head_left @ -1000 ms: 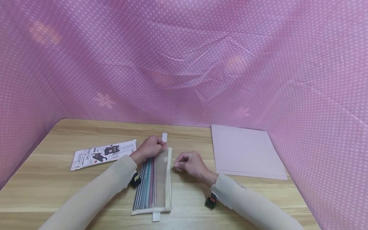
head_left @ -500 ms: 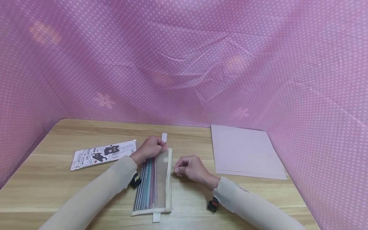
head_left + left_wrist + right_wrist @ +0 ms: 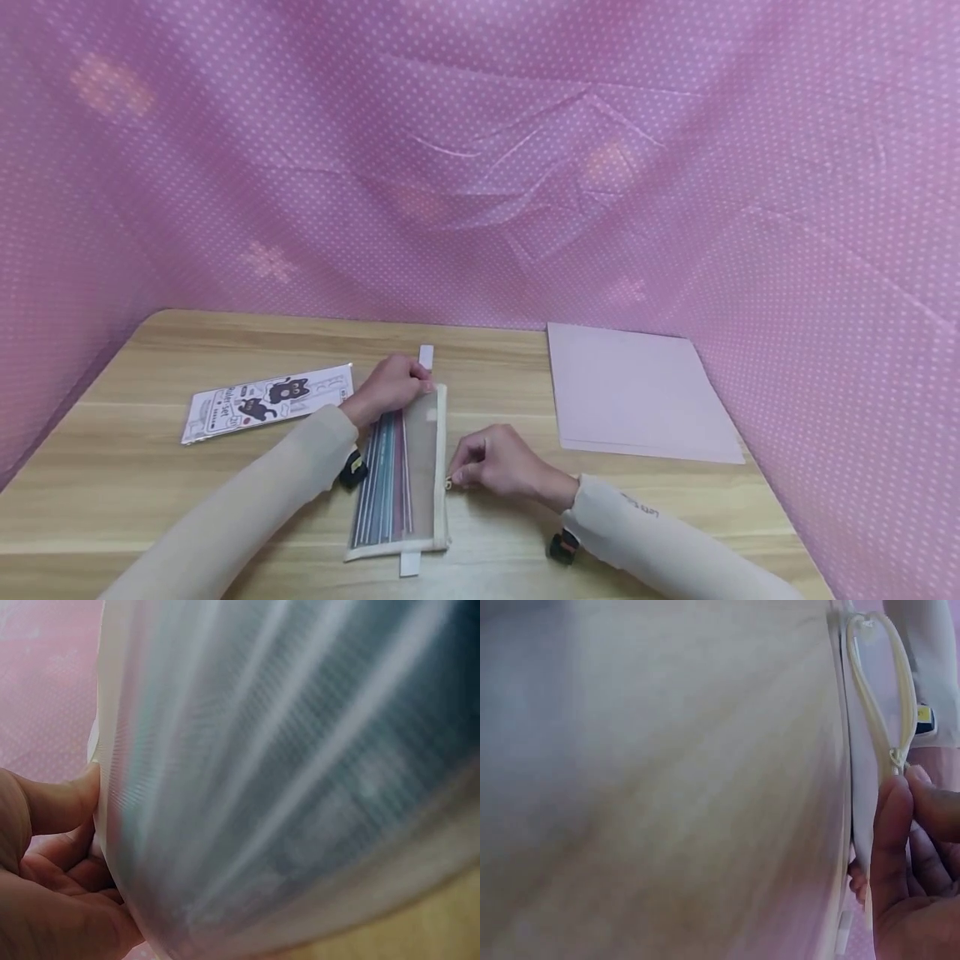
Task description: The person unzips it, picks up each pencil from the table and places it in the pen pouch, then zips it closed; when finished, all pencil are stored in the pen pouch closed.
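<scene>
A see-through mesh zipper pouch (image 3: 423,467) with cream edging lies lengthwise on the table. Several long, thin striped items (image 3: 384,487) in dark, teal and mauve show inside it; their kind is unclear. At the pouch's far end, my left hand (image 3: 393,382) pinches the edge between thumb and fingers, as the left wrist view also shows at the cream border (image 3: 109,690). Along the right side, my right hand (image 3: 498,461) pinches the small gold zipper pull (image 3: 448,483). In the right wrist view, the zipper tapes (image 3: 907,675) stand parted on one side of the slider.
A flat ruler-set packet (image 3: 268,402) with black cats lies to the left. Pale pink sheets or a folder (image 3: 645,396) lie to the right. White tabs (image 3: 409,564) stick out at both pouch ends. A pink dotted cloth (image 3: 480,208) surrounds the wooden table (image 3: 502,550).
My right hand has drawn the zipper pull along the pouch's right edge toward the near end. My left hand has kept its hold on the far end.
</scene>
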The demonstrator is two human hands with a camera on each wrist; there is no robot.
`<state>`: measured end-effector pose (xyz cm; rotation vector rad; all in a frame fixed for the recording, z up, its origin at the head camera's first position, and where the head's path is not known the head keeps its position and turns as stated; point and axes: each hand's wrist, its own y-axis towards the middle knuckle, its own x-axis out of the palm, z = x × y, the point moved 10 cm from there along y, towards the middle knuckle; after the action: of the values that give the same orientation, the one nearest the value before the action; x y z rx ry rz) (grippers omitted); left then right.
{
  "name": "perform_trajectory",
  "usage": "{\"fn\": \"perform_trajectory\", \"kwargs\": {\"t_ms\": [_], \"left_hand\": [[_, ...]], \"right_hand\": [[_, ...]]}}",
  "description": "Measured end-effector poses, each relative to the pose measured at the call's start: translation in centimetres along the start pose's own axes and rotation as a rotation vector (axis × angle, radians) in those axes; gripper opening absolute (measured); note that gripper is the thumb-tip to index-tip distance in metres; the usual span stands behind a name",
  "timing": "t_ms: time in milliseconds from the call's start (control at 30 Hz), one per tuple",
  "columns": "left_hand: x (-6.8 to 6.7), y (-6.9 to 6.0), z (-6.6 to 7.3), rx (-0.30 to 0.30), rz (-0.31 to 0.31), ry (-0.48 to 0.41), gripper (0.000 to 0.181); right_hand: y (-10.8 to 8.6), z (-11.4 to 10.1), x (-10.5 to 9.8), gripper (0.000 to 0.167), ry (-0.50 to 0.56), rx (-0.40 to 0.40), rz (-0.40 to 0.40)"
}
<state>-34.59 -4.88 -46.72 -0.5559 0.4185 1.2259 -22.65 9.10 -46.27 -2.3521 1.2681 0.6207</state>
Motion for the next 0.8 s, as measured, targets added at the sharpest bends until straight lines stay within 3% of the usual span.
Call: {"fn": "perform_trajectory", "kwargs": {"t_ms": [467,667,800], "left_hand": [[-0.1,-0.2,-0.1,-0.02,0.008,-0.001,0.021],[-0.4,-0.3,0.1,-0.011,0.029,0.0,0.021],[-0.5,-0.5,-0.2,-0.022,0.035,-0.036,0.023]], "right_hand": [[-3.6,-1.2,3.0,0.009,-0.013,-0.061,-0.14],[-4.0,0.4,2.1,0.004,0.078,0.033,-0.088],[-3.9,1.2,0.8,0.013,0.081,0.068,-0.001]]}}
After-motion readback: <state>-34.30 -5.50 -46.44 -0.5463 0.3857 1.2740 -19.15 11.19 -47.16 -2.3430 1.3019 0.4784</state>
